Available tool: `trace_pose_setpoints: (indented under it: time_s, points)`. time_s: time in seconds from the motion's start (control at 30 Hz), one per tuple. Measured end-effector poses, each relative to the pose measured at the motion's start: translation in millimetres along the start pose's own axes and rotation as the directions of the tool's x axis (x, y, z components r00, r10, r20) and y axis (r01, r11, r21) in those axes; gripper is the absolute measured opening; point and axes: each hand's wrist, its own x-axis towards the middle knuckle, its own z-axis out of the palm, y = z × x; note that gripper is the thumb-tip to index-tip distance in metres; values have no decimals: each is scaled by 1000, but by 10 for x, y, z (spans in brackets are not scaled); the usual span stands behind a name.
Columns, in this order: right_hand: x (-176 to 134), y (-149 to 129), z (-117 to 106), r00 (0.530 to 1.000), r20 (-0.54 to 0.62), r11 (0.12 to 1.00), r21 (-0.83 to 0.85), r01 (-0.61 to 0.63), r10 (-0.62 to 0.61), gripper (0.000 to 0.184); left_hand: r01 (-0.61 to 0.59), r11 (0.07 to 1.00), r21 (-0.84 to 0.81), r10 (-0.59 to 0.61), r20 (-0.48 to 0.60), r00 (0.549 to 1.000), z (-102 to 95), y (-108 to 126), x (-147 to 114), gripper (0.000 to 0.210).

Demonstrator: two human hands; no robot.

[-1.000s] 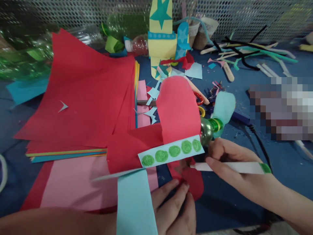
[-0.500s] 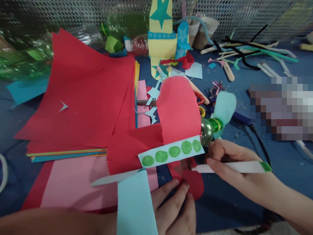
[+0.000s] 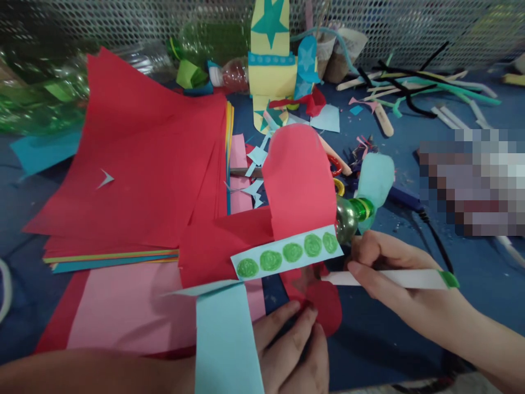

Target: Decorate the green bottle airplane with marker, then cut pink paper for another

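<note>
In the middle is a paper-covered plastic bottle (image 3: 346, 219) with a green cap on its right. Red paper wings (image 3: 301, 178) and a light blue strip with several green dots (image 3: 292, 252) are on it. My right hand (image 3: 394, 268) grips a white marker (image 3: 404, 278) with a green end, its tip at a dark patch on the lower red flap (image 3: 328, 306). Flat on that flap lie the fingers of my left hand (image 3: 293, 345); its thumb is hidden. A light blue paper piece (image 3: 227, 339) stands up in front of my left wrist.
Stacked red paper (image 3: 151, 148) lies on the left, over pink sheets (image 3: 131, 306). Behind are scissors (image 3: 337, 164), paper scraps, a yellow paper craft with a green star (image 3: 270, 33) and pipe cleaners (image 3: 422, 87). A blue glue gun (image 3: 406, 196) lies at the right.
The marker tip has shifted slightly up, and my right hand has moved a little with it. The light blue paper's left end has tipped up slightly. My left hand stays in place.
</note>
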Motion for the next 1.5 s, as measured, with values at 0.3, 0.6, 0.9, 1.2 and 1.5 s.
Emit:
trace_pose_setpoints:
  time_s: [0.3,0.6,0.9,1.2,1.5]
  points:
    - [-13,27,2,999,45,1000,-3,12,-12,26,11,1000,-8,-11,-20,1000,13,10,-6,23]
    - [-12,27,4,996,69,999,-16,49,-48,25,-6,1000,0,6,6,1000,-6,3,-1,24]
    - [-41,67,10,994,73,997,-25,79,-77,25,-6,1000,-18,3,-132,991,8,8,115,20]
    - [-23,38,15,997,44,998,-8,67,-67,25,29,999,-20,-31,-135,990,95,28,41,21]
    - [-25,52,24,996,74,999,5,50,-51,25,111,991,-80,-125,-201,972,76,28,74,22]
